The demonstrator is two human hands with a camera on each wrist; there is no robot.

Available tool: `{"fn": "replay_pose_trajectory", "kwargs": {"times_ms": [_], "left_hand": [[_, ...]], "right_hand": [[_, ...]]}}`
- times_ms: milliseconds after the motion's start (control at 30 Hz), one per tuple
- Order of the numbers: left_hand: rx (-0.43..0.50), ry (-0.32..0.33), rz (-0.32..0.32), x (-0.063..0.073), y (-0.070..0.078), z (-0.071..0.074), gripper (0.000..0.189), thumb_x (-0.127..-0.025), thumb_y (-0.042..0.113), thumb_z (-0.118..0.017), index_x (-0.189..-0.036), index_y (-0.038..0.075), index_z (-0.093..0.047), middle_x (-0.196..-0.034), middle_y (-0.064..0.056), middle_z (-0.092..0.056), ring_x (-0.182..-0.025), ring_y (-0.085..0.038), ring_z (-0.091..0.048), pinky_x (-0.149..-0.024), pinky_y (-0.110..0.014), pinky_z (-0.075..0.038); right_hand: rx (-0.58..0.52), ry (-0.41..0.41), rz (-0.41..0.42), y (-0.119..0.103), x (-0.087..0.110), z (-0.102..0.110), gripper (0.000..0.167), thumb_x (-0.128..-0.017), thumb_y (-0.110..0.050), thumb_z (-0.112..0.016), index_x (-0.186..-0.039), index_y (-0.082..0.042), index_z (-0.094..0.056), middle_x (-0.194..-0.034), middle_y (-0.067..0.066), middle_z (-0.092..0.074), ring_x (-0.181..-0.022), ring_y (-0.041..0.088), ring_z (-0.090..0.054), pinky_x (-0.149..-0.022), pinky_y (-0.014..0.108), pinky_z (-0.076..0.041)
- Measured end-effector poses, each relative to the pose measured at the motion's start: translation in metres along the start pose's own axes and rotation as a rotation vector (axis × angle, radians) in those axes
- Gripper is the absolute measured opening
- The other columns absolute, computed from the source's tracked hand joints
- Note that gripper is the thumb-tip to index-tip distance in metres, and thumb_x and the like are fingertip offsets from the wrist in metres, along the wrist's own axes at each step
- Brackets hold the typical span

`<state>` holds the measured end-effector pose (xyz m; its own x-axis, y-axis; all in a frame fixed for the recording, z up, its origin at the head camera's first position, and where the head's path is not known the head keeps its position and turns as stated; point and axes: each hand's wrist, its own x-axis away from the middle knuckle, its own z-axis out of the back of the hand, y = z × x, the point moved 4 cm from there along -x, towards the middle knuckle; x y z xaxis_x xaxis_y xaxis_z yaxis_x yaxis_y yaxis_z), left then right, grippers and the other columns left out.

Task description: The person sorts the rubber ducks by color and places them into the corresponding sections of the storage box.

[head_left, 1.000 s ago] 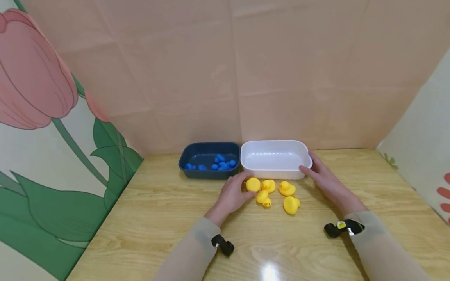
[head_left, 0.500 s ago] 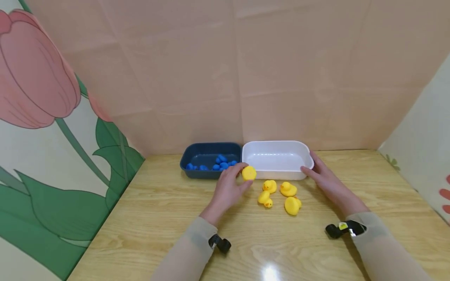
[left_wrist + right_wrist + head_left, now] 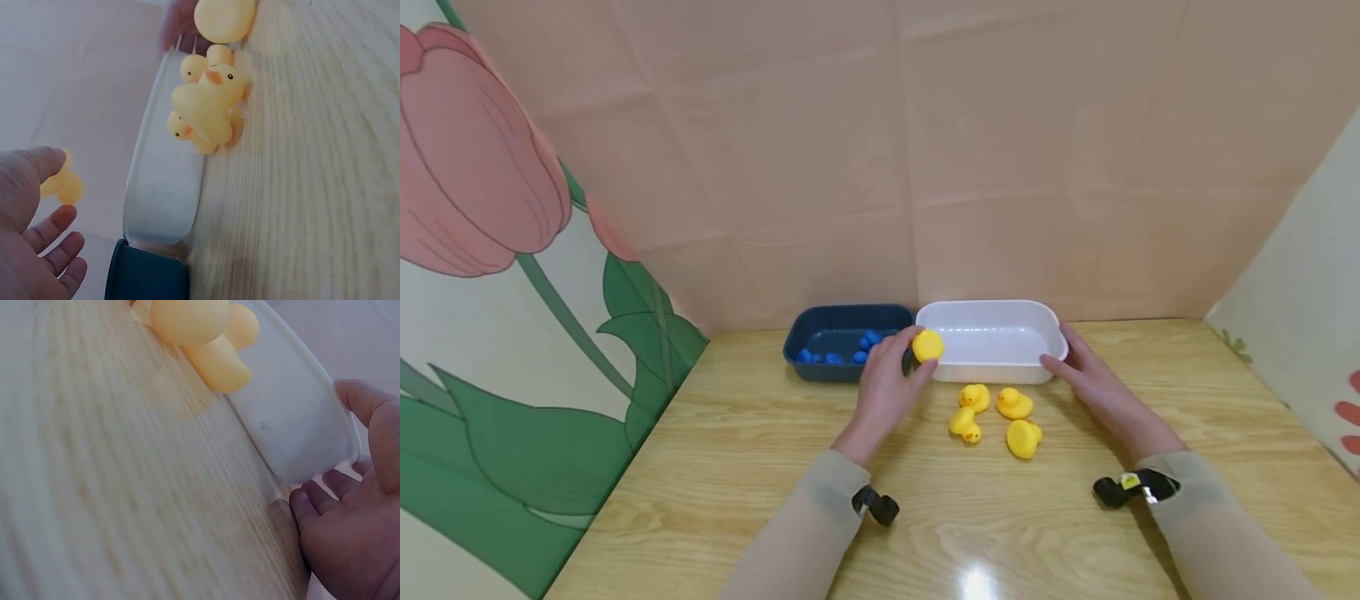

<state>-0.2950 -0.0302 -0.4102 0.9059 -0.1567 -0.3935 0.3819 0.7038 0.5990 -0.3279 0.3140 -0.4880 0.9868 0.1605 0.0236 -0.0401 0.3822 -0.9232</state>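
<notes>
My left grip [image 3: 886,382] pinches a smooth, rounded yellow duck [image 3: 928,345], raised near the far edge of the desk [image 3: 700,500] by the left end of the white tray [image 3: 992,374]. Its face is hidden. My right grip [image 3: 1090,382] holds that tray's right end. Left grip blocks part of the navy tray [image 3: 820,372] and its blue pieces [image 3: 833,358]; four other ducks [image 3: 1017,405] lie nearer the front edge.

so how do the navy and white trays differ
The navy tray is dark, the white tray pale. The navy tray holds blue pieces; the white tray shows a bare floor. The right hand grips the white tray's end; no hand grips the navy tray. Both have rounded corners.
</notes>
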Motion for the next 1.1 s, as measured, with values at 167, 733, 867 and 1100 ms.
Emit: {"fn": "replay_pose_trajectory", "kwargs": {"times_ms": [167, 733, 867, 1100], "left_hand": [[-0.035, 0.003, 0.007, -0.009, 0.001, -0.004, 0.057, -0.106, 0.04, -0.078, -0.158, 0.024, -0.061, -0.149, -0.003, -0.066, -0.135, -0.028, -0.058, -0.115, -0.048, -0.049], [-0.145, 0.008, 0.028, -0.039, -0.004, -0.026, 0.055, -0.105, 0.042, -0.079, -0.154, 0.02, -0.066, -0.147, -0.005, -0.066, -0.135, -0.029, -0.057, -0.119, -0.046, -0.044], [-0.179, -0.001, 0.015, -0.044, -0.005, -0.03, 0.055, -0.105, 0.042, -0.078, -0.153, 0.019, -0.066, -0.147, -0.006, -0.067, -0.136, -0.03, -0.058, -0.118, -0.047, -0.045], [-0.204, -0.02, 0.006, -0.049, -0.006, -0.035, 0.055, -0.105, 0.042, -0.079, -0.155, 0.021, -0.066, -0.15, -0.005, -0.067, -0.139, -0.031, -0.059, -0.12, -0.049, -0.045]], "right_hand": [[-0.008, -0.003, 0.013, -0.001, 0.0, 0.0, 0.1, -0.113, -0.055, -0.057, -0.176, -0.029, 0.015, -0.184, 0.012, 0.012, -0.167, 0.047, 0.005, -0.128, 0.075, -0.001], [-0.012, -0.002, 0.019, 0.0, 0.002, 0.0, 0.101, -0.112, -0.058, -0.058, -0.176, -0.03, 0.014, -0.183, 0.012, 0.012, -0.167, 0.047, 0.007, -0.128, 0.076, 0.0], [0.004, 0.002, 0.013, 0.0, 0.003, 0.001, 0.103, -0.11, -0.062, -0.058, -0.176, -0.03, 0.015, -0.183, 0.012, 0.013, -0.167, 0.048, 0.007, -0.127, 0.077, 0.0], [0.018, 0.002, 0.001, 0.001, 0.003, 0.002, 0.103, -0.111, -0.062, -0.058, -0.176, -0.031, 0.016, -0.183, 0.012, 0.013, -0.167, 0.048, 0.008, -0.125, 0.079, -0.001]]}}
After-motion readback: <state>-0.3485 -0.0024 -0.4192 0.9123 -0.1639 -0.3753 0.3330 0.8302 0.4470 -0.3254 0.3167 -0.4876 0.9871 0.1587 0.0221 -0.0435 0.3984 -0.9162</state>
